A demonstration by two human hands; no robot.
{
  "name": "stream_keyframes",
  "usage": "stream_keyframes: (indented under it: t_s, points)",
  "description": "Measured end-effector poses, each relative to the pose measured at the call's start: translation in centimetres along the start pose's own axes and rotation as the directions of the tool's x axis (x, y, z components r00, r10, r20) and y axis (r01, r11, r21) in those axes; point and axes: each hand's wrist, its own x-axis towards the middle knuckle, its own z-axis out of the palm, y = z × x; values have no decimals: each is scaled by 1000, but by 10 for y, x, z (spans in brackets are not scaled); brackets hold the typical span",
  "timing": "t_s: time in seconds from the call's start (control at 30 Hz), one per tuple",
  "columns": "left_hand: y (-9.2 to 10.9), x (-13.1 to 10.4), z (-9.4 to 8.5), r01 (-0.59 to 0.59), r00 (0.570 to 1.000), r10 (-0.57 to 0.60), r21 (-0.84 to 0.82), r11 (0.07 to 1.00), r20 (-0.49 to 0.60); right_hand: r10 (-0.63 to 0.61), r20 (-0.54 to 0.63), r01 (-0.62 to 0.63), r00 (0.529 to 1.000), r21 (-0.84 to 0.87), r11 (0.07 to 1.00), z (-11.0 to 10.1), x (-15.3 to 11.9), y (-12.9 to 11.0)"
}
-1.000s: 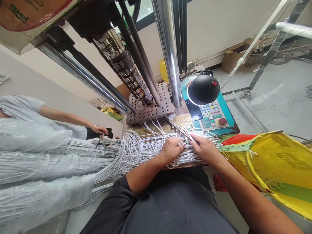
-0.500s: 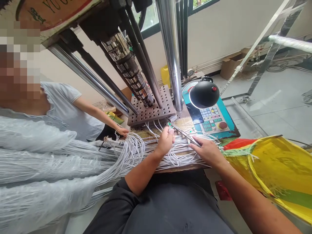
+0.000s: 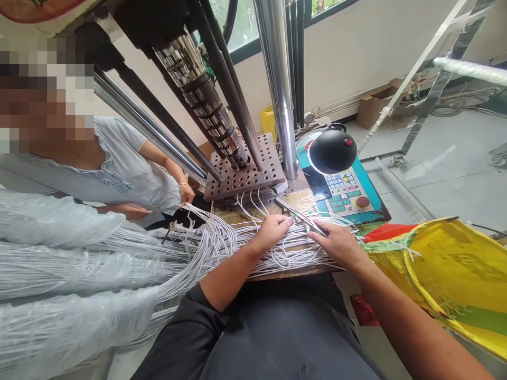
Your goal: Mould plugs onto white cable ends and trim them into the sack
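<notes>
Seems partway: right hand [image 3: 336,243] grips metal bar [image 3: 298,212] over white cables [image 3: 287,254], left hand [image 3: 273,231] pinched at its edge, exact hold unclear, green bits [image 3: 310,213] along it, many cables loose, likely left to do.

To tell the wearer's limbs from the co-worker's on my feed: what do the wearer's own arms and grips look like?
The left grip and right grip are hands without gloves. A plain blackish sleeve ends near the left elbow. The right forearm is uncovered; its sleeve isn't clearly visible.
</notes>
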Motion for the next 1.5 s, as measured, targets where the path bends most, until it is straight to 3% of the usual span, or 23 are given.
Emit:
stream_keyframes:
  t_s: [0.07,0.17,0.43,0.63,0.9,1.2,1.33,1.5]
  points:
    - [-7,0,3,-145,989,134,215,966,65,-3,5,2,1000,20,1000,1,0,1]
    - [-11,0,4,-275,961,239,391,878,138,5,0,-5,1000,34,999,2,0,3]
    - [-6,2,8,-294,956,220,569,768,195,20,-12,-20,1000,34,999,3,3,8]
    - [-2,6,6,-274,959,172,583,765,225,7,-13,-7,1000,26,1000,6,5,15]
    - [1,4,11,-247,968,165,629,737,187,-25,-43,25,999,-3,1000,5,5,15]
    - [5,4,14,-164,985,107,570,805,132,-90,-65,89,994,-31,996,3,4,12]
    - [10,5,8,-187,981,135,495,848,140,-70,-45,69,997,-18,997,2,4,12]
    - [13,17,-9,-100,991,122,334,937,-46,-39,-23,38,999,-19,999,0,3,12]
